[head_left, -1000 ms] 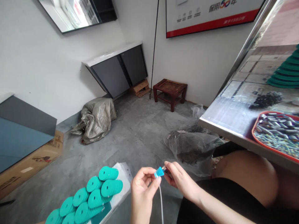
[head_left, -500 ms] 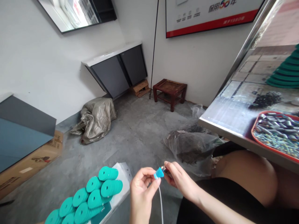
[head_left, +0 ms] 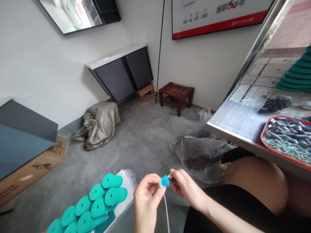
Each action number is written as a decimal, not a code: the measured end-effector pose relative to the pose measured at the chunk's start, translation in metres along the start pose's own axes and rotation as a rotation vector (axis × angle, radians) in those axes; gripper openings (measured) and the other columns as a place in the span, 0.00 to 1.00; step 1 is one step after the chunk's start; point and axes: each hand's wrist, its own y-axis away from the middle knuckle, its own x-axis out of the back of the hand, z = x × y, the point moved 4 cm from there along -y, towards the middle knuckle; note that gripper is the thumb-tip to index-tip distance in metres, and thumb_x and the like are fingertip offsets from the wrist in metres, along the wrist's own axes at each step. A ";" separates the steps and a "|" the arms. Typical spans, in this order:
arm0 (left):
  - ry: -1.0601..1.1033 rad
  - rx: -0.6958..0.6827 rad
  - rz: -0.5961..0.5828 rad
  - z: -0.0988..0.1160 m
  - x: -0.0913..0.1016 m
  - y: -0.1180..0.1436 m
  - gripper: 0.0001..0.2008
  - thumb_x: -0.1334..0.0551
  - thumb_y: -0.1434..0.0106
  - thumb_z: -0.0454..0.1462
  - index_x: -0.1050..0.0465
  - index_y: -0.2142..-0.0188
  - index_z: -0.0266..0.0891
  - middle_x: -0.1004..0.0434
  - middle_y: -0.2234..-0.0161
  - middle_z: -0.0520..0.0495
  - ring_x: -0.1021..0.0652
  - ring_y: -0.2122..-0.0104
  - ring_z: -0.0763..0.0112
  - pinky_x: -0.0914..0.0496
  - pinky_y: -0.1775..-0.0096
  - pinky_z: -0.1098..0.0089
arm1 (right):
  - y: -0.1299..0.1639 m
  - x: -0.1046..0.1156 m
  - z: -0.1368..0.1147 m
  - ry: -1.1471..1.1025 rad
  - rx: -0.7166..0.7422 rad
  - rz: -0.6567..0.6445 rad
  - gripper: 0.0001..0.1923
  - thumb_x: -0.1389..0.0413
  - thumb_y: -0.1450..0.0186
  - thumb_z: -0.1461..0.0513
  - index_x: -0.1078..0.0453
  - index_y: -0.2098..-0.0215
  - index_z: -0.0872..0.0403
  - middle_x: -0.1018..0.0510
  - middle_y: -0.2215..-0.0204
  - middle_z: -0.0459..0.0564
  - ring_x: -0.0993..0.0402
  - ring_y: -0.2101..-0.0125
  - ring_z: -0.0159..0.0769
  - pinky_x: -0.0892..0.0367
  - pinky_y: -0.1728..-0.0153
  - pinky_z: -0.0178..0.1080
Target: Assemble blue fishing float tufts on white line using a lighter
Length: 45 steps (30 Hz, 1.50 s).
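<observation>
My left hand [head_left: 145,202] pinches a small blue disc [head_left: 165,181] between thumb and fingers, and a thin white cord [head_left: 166,210] hangs down from it. My right hand [head_left: 186,187] meets it from the right, its fingertips closed on a small dark metal piece [head_left: 170,177] pressed against the disc. Both hands hover low in the middle of the view, above the concrete floor and beside my knee [head_left: 255,181]. Rolls of stacked teal discs [head_left: 97,204] lie on a white sheet to the left of my left hand.
A shiny table [head_left: 243,119] at right carries a red tray of metal bolts [head_left: 286,139], a pile of small dark parts [head_left: 275,104] and stacked green discs [head_left: 297,74]. On the floor lie a dark plastic bag [head_left: 196,152], a grey sack [head_left: 100,124], a wooden stool [head_left: 176,95] and a cardboard box [head_left: 29,170].
Both hands with the blue disc have shifted a few pixels left and down; the grip looks the same.
</observation>
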 end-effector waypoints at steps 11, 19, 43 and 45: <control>-0.088 -0.089 -0.049 0.002 0.002 0.001 0.05 0.32 0.53 0.31 0.27 0.76 0.38 0.27 0.71 0.49 0.26 0.70 0.71 0.31 0.67 0.76 | -0.002 0.001 0.001 -0.014 0.031 -0.007 0.24 0.56 0.37 0.47 0.46 0.84 0.53 0.42 0.84 0.41 0.44 0.80 0.28 0.46 0.75 0.33; -0.201 -0.179 -0.098 0.004 0.004 -0.002 0.04 0.34 0.52 0.30 0.27 0.75 0.39 0.27 0.70 0.48 0.25 0.67 0.68 0.30 0.65 0.73 | -0.001 0.001 -0.002 0.009 0.031 -0.024 0.25 0.57 0.37 0.47 0.46 0.84 0.53 0.44 0.85 0.41 0.45 0.81 0.28 0.47 0.77 0.33; 0.053 0.069 0.066 -0.003 -0.003 -0.001 0.09 0.30 0.61 0.32 0.27 0.78 0.37 0.27 0.73 0.51 0.28 0.75 0.76 0.33 0.72 0.78 | 0.000 0.001 -0.006 0.075 0.030 -0.017 0.24 0.58 0.36 0.49 0.46 0.85 0.53 0.44 0.86 0.41 0.44 0.82 0.27 0.47 0.79 0.32; 0.045 0.066 0.072 -0.003 -0.002 -0.001 0.09 0.30 0.61 0.33 0.28 0.78 0.37 0.27 0.73 0.51 0.27 0.74 0.76 0.33 0.71 0.78 | 0.000 0.000 -0.005 0.066 0.029 -0.024 0.24 0.57 0.36 0.49 0.46 0.85 0.53 0.44 0.86 0.41 0.44 0.82 0.27 0.48 0.79 0.32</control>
